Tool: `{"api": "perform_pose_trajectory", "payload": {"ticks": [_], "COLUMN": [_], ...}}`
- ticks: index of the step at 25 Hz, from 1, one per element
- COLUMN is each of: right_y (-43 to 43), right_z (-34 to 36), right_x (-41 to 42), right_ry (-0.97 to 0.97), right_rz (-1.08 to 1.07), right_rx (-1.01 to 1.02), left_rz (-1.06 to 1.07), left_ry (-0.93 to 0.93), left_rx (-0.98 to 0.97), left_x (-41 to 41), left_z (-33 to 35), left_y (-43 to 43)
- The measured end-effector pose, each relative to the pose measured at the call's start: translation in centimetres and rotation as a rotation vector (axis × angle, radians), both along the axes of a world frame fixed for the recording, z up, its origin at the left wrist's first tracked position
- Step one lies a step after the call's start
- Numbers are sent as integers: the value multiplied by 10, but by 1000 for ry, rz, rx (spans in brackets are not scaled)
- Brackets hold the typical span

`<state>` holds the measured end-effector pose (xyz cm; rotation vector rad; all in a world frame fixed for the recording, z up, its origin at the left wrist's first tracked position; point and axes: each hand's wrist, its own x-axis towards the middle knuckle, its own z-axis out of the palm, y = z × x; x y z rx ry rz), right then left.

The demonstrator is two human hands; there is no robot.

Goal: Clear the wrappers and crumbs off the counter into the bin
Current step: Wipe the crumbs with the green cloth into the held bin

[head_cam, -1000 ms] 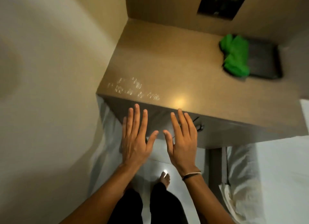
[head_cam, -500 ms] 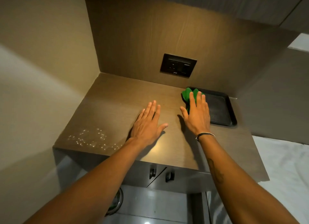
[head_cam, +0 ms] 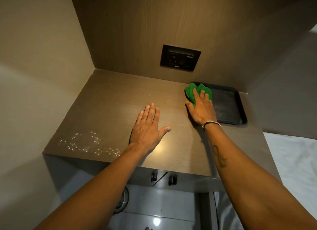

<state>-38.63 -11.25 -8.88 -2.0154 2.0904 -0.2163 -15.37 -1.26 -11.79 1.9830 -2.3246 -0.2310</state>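
Observation:
White crumbs lie scattered along the front left edge of the brown wood counter. My left hand lies flat on the counter's middle, fingers spread, holding nothing. My right hand rests palm down on a green cloth that lies on the left end of a black tray. The fingers lie flat over the cloth, not closed around it. Below the counter's front, part of a metal bin shows beside my left forearm. No wrappers are in view.
A black socket panel sits in the wood back wall. Walls close the counter on the left and right. Two dark cabinet handles hang under the counter's front edge. White fabric lies at the right.
Both hands rose from below the counter's front edge onto its top. My right hand reached further onto the green cloth; my left hand settled flat at the middle.

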Motion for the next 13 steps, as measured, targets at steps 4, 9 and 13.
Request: {"api": "perform_pose_trajectory", "payload": {"ticks": [4, 9, 13], "right_y": [-4, 4, 51], "right_z": [-2, 13, 36], "right_x": [3, 13, 41], "right_ry": [-84, -124, -292], "right_rz": [-66, -114, -120], "right_rx": [-75, -216, -579], "left_rz": [12, -11, 54], "left_ry": [15, 63, 86], "left_rx": [-7, 26, -102], "left_x": [1, 9, 44], "left_z": [0, 7, 7], "left_y": [3, 10, 61]}}
